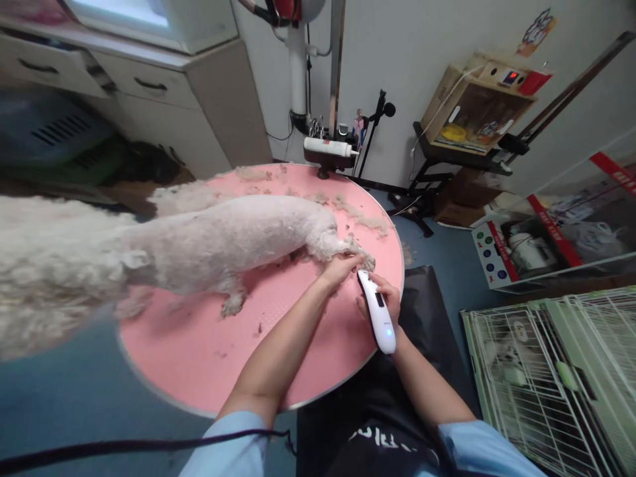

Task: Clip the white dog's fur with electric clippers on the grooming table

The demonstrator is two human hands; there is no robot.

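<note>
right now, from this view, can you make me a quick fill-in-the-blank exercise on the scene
1. The white clipper is in the ____ hand.
2. The small light on the clipper glows ____.
3. The dog is at a round table with a ____ top.

Missing words: right; blue; pink.

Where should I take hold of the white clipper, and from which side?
Probably best around the middle of the white clipper's long body, coming from the right, as the right hand does. The slim handle leaves length to wrap, while the head end lies at the paw, close to the left hand, so fingers should stay behind it.
</note>
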